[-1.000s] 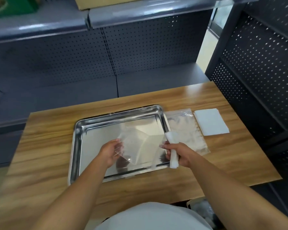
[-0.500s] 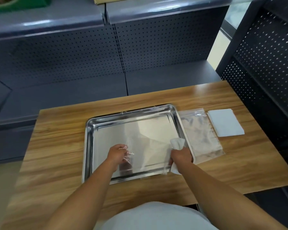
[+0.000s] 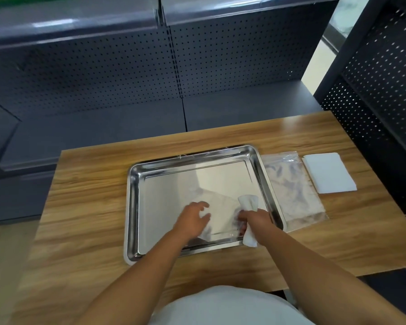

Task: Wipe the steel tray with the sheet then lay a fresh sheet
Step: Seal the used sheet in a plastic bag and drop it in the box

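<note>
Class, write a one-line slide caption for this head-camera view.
Left hand spreads a clear sheet in the steel tray; right hand grips a crumpled white sheet.

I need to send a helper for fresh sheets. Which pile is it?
On the wooden table, look right of the steel tray, past the clear plastic bag. The flat white square stack by the right edge is opaque and untouched.
</note>
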The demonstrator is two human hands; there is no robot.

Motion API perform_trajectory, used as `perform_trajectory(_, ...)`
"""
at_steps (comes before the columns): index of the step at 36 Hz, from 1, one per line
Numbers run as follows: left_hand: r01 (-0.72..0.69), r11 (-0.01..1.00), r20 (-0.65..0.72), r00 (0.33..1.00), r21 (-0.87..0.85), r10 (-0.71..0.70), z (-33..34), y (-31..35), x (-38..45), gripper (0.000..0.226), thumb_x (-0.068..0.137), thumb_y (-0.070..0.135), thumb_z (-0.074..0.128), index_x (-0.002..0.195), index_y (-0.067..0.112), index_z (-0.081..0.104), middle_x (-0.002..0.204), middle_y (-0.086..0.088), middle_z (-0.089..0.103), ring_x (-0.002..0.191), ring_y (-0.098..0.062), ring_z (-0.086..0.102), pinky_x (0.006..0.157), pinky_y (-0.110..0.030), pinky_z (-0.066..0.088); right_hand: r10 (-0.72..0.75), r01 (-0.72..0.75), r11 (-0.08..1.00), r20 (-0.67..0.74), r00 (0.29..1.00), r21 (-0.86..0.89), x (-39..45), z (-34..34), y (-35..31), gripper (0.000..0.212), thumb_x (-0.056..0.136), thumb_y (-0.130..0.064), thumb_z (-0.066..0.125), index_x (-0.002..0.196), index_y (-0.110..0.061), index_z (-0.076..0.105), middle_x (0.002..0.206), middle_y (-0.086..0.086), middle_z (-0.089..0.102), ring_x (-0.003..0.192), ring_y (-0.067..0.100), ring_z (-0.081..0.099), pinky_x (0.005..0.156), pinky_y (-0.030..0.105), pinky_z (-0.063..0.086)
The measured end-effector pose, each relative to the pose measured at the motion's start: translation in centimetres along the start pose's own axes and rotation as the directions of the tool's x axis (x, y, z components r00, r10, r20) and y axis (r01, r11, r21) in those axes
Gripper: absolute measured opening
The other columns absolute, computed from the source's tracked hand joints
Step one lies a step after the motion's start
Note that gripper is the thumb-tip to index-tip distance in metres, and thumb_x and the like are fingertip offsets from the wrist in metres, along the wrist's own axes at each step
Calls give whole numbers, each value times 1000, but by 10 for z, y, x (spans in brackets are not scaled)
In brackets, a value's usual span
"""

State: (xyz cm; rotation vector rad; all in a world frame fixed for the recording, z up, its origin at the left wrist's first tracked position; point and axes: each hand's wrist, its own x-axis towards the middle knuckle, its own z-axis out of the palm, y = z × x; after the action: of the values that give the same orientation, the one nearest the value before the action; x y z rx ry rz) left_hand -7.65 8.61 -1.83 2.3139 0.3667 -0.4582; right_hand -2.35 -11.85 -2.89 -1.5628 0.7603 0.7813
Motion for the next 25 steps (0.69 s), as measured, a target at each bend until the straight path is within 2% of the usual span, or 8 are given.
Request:
perform_trajectory(3,7,1000,211,978,-10,-5,13,20,2,42,89,45,62,129,31,58,124,-1,61,100,-15,58,89,-27,46,12,-12,1000,4,1000,-6,3,4,0,8,80,-1,66,87,4,66,42,7,59,34,21,49,45,25,46)
perform_trajectory(5,17,999,253,967,38,-26,22,30,4,51,87,53,60,133,35,53,126,-1,62,106,-18,60,90,-30,47,30,-29,999,20,999,-32,5,6,0,13,80,-2,65,90,4,69,46,8,62,35,20,52,45,25,49)
perform_trajectory(9,31,989,247,967,144,-66,32,39,8,66,84,60,58,141,30,44,136,-2,59,117,-23,58,95,-35,48,61,-54,995,82,995,-84,4,6,1,14,72,-3,65,85,-1,70,49,11,59,38,21,53,47,26,49)
perform_trajectory(15,91,968,205,969,236,-141,38,48,9,77,80,76,50,141,29,46,143,1,54,122,-25,56,90,-35,45,79,-59,982,110,991,-178,-1,2,1,9,75,-10,59,80,-4,63,45,9,54,40,22,50,49,27,47)
perform_trajectory(18,85,962,218,965,259,-143,40,56,10,64,82,65,53,133,27,52,134,0,60,114,-24,60,81,-33,45,74,-43,971,124,990,-233,-6,3,0,5,75,-7,55,73,-5,59,39,7,50,35,19,48,46,26,45)
perform_trajectory(20,89,955,203,968,284,-151,40,60,10,50,87,52,55,129,25,54,130,-1,62,111,-24,61,83,-34,48,29,5,966,125,992,-258,-10,3,0,3,74,-8,59,76,-6,61,43,6,54,36,18,49,43,25,45)
perform_trajectory(23,117,954,144,976,274,-161,40,64,11,41,89,36,56,128,24,56,129,-2,62,111,-24,61,90,-36,50,-30,71,953,139,990,-296,-10,4,-1,14,84,-17,61,75,-8,65,49,4,59,42,18,52,45,24,46)
perform_trajectory(25,121,963,53,989,241,-138,39,70,10,38,90,27,53,128,25,59,128,-2,64,110,-24,61,87,-32,50,-94,150,906,156,983,-396,-7,4,-3,23,90,-23,60,69,-13,60,53,3,59,58,19,58,54,25,46)
